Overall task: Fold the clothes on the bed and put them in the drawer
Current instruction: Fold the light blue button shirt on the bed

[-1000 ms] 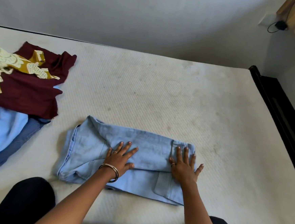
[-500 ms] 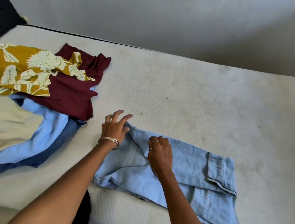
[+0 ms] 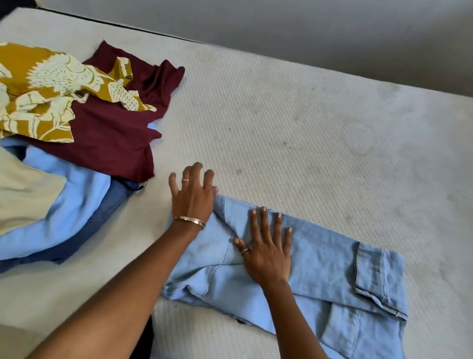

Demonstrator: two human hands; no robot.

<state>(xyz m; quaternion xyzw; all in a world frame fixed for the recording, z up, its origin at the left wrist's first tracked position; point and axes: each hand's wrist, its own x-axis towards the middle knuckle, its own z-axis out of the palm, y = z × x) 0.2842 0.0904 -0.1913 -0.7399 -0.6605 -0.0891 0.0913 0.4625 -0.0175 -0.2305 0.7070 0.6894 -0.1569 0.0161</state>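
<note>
Pressing down on a partly folded pair of light blue jeans (image 3: 321,274), a person leans over a bare white mattress (image 3: 304,133), seen from a head-worn camera looking down. The jeans lie at the near edge of the mattress, doubled into a long band with a cuffed hem at the right end. The right hand (image 3: 266,252) lies flat on the denim near its left end, fingers straight and spread, holding nothing. The left hand (image 3: 193,195), wearing a bracelet, rests at the far left corner of the jeans with fingers spread over the mattress; whether the thumb has hold of the cloth cannot be told.

To the left sits an unfolded heap: a mustard patterned shirt (image 3: 30,89) on top of a maroon garment (image 3: 114,138), with a pale blue garment (image 3: 70,194), darker blue denim (image 3: 105,211) and a beige cloth (image 3: 10,195) nearer the camera. No drawer is in view.

Judging by this, the jeans are mid-fold, being smoothed and held before another fold. The next move likely calls for bringing one end over the other to make a compact bundle, keeping the edges aligned. The heap remains to be folded.
</note>
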